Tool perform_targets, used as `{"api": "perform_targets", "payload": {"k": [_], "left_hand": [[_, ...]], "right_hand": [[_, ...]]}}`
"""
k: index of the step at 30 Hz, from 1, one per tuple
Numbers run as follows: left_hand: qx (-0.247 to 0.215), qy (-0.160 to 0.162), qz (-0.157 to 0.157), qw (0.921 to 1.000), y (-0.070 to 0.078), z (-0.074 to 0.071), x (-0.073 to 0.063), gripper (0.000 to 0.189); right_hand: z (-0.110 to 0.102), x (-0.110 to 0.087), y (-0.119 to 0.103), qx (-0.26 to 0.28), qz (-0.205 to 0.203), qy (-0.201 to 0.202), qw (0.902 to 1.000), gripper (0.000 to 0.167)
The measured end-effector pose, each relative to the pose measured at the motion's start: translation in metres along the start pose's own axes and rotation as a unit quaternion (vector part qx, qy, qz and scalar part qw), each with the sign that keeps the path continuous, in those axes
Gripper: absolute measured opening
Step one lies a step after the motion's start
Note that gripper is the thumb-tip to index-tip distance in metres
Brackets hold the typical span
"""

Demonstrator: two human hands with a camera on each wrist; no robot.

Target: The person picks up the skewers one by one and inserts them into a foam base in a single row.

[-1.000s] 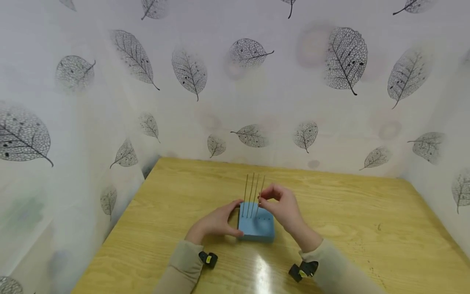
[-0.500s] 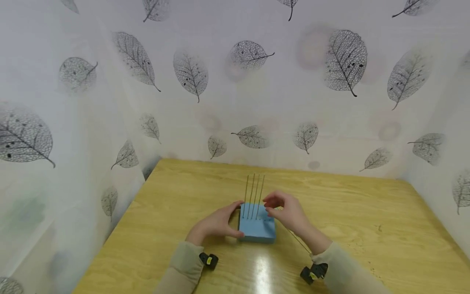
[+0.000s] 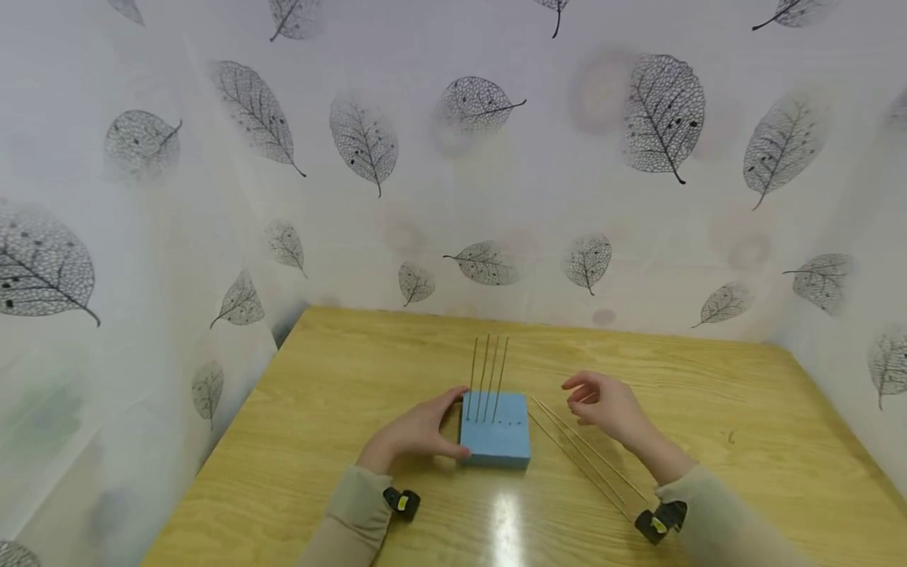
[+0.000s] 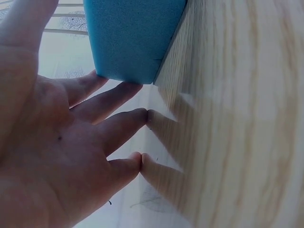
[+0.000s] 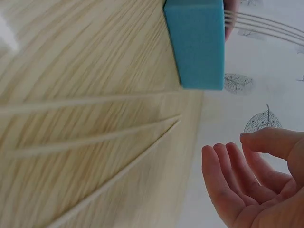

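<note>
My left hand (image 3: 420,429) grips a light blue foam block (image 3: 496,442) at its left side, thumb at the near corner and index finger at the far one. Several thin wooden sticks (image 3: 503,366) stand upright in the block's row of holes, with bare holes to their right. In the left wrist view, some fingertips (image 4: 130,89) meet the block's end while the others rest on the table. My right hand (image 3: 611,408) hovers right of the block, holding nothing, its fingers loosely bent. Beside it, three more sticks (image 5: 114,180) lie on the table, angled toward the block.
The wooden table (image 3: 340,378) is backed by a pale curtain (image 3: 524,189) printed with leaves, which also rises at both sides. A small dark mark (image 3: 731,437) shows on the tabletop at the right.
My right hand has let go of the fourth standing stick and moved right, away from the block, uncovering the lying sticks. The left hand has stayed on the block.
</note>
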State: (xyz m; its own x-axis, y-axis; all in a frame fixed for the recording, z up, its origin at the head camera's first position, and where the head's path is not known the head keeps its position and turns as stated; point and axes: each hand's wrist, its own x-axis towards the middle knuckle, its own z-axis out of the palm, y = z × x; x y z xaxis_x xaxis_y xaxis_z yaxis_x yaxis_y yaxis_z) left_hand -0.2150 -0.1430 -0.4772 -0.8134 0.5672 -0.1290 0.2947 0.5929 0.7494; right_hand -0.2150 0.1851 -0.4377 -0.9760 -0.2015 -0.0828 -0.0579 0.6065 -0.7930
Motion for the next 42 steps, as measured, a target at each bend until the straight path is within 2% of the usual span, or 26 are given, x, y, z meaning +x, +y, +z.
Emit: {"api": "perform_targets", "payload": {"k": [6,16,21,25,30,36,42], "left_hand": [[0.006,0.002,0.004,1.0000,0.000,0.001,-0.001,0.104],[0.006,0.003,0.003,1.0000,-0.002,0.000,-0.001,0.105],[0.006,0.004,0.002,1.0000,-0.002,0.000,-0.001,0.105],[0.002,0.005,0.002,1.0000,-0.003,0.001,-0.001,0.106],[0.004,0.005,0.001,1.0000,-0.003,0.001,0.000,0.106],[0.006,0.006,0.000,1.0000,-0.002,0.001,0.000,0.105],[0.007,0.002,-0.005,1.0000,0.000,0.000,-0.001,0.105]], "right_hand": [[-0.009,-0.005,0.011,-0.023,0.018,-0.019,0.9994,0.027],[-0.007,-0.005,0.018,-0.071,0.045,-0.039,0.9957,0.024],[-0.007,-0.006,0.022,-0.064,0.048,-0.054,0.9953,0.024],[-0.008,-0.006,0.028,-0.068,0.030,-0.058,0.9956,0.023],[-0.008,-0.006,0.034,-0.057,0.029,-0.065,0.9958,0.021],[-0.009,-0.005,0.039,-0.041,0.035,-0.080,0.9953,0.022],[-0.007,-0.004,0.039,-0.043,0.060,-0.079,0.9942,0.021]]}}
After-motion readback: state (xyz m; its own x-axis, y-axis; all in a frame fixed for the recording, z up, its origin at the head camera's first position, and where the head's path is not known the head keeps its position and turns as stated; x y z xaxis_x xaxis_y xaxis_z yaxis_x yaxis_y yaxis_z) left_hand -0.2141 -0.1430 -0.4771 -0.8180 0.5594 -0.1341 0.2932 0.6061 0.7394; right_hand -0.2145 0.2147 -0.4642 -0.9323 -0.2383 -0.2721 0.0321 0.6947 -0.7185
